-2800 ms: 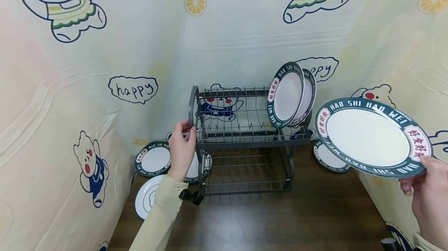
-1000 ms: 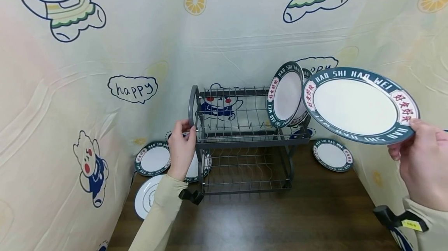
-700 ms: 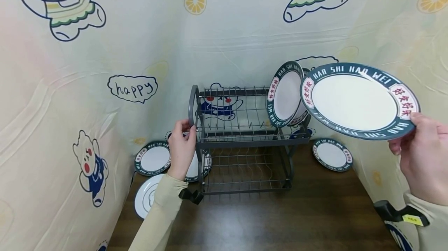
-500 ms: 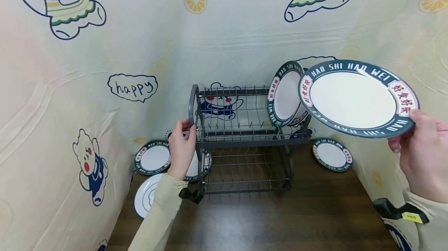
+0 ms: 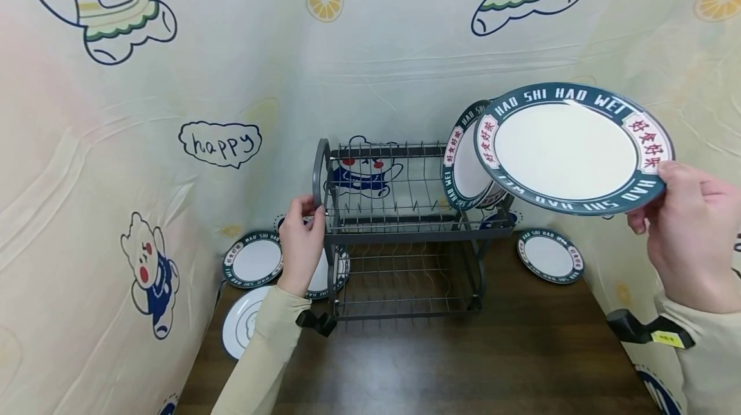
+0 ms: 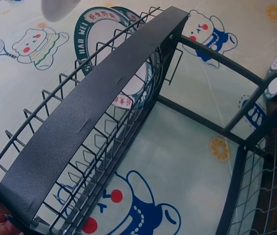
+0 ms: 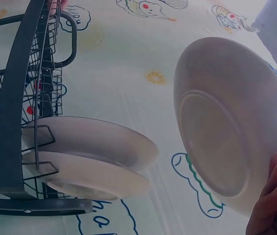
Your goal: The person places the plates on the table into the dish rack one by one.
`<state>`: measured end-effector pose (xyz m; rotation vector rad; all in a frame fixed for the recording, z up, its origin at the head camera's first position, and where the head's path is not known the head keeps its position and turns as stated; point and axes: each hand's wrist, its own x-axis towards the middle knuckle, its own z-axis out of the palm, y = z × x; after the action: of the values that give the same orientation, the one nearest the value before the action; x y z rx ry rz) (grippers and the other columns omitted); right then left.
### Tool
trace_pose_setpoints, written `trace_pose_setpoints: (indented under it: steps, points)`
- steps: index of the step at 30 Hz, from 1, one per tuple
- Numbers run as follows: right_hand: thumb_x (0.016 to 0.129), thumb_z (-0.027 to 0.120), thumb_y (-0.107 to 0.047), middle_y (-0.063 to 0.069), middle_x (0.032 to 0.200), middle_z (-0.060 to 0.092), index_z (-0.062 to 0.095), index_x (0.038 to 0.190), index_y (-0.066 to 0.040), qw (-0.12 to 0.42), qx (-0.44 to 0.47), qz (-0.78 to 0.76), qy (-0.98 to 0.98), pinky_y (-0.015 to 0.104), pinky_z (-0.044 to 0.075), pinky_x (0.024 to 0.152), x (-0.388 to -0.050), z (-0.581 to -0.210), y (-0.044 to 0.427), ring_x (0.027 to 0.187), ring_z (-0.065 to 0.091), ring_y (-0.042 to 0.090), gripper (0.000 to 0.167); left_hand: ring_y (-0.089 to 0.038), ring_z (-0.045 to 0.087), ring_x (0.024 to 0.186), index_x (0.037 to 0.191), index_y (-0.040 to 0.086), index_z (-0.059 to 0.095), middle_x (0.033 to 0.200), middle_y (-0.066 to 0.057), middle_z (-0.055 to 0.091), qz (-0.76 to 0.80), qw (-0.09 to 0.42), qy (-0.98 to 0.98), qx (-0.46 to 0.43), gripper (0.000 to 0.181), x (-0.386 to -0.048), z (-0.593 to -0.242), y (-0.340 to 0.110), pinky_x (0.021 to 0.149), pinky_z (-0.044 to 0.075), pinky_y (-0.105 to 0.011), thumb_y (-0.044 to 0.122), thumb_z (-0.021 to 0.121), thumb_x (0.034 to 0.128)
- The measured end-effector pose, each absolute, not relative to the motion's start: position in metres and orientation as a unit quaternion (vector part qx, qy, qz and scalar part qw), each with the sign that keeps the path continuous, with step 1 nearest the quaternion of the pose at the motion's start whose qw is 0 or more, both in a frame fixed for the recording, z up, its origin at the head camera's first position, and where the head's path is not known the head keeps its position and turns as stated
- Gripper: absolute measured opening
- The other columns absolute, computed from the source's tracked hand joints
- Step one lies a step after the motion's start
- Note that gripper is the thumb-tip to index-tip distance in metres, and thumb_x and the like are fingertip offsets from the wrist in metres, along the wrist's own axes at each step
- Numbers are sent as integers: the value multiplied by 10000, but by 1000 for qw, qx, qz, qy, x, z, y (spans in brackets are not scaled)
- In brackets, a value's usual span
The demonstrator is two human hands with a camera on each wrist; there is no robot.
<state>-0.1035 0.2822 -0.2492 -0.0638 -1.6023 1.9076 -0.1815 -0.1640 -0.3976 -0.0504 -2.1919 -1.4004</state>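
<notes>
My right hand (image 5: 691, 235) grips the rim of a green-edged white plate (image 5: 570, 148), held tilted in the air above the right end of a grey two-tier dish rack (image 5: 417, 237). The right wrist view shows the white underside of that plate (image 7: 217, 142) apart from the rack. My left hand (image 5: 302, 244) holds the rack's left side frame between thumb and fingers. Two plates stand on edge at the right of the upper tier; the front one (image 5: 466, 164) is partly covered by the held plate in the head view, and the other is mostly hidden.
A small green-rimmed plate (image 5: 550, 256) lies right of the rack on the brown table (image 5: 492, 363). Left of it lie another green-rimmed plate (image 5: 253, 260), a white plate (image 5: 240, 325) and one partly behind the rack (image 5: 320, 276). Printed cloth (image 5: 393, 48) hangs behind.
My right hand has lifted the plate up and to the left, so it now overlaps the racked plates in the head view. My left hand stays on the rack.
</notes>
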Motion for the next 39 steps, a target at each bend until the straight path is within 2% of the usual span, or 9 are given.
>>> trace_pose_setpoints:
  steps: [5, 17, 26, 34, 39]
  points:
    - [1059, 572, -139, 85, 742, 724, 773, 922, 65, 317, -9, 718, -620, 171, 406, 374, -111, -242, 276, 399, 459, 168, 317, -308, 679, 1063, 1238, -16, 604, 1129, -188, 665, -518, 268, -812, -17, 221, -182, -398, -164, 962, 590, -472, 94, 607, 1047]
    - [1036, 558, -130, 43, 614, 681, 775, 805, 0, 317, 0, 658, -683, 159, 423, 374, -127, -223, 263, 374, 481, 137, 343, -320, 684, 1060, 1247, -24, 597, 1142, -196, 663, -518, 263, -814, -14, 228, -181, -397, -165, 958, 589, -479, 79, 605, 1044]
    - [1028, 522, -159, -19, 578, 660, 770, 759, -84, 321, -1, 545, -774, 168, 455, 397, -140, -210, 249, 391, 526, 118, 373, -329, 691, 1052, 1238, -21, 603, 1133, -197, 668, -517, 263, -814, -12, 224, -181, -397, -165, 950, 593, -496, 94, 608, 1046]
    - [1016, 509, -181, -25, 552, 650, 762, 761, -71, 310, 10, 509, -803, 176, 470, 408, -147, -204, 237, 402, 547, 115, 375, -312, 679, 1059, 1235, -22, 604, 1132, -192, 664, -519, 262, -814, -18, 220, -181, -397, -165, 966, 587, -481, 90, 609, 1046]
    - [1016, 525, -210, -48, 534, 646, 753, 739, -102, 314, 16, 494, -811, 170, 461, 397, -153, -204, 231, 389, 547, 98, 374, -313, 679, 1051, 1235, -18, 604, 1130, -191, 668, -519, 261, -813, -19, 218, -182, -397, -165, 958, 590, -495, 93, 608, 1048]
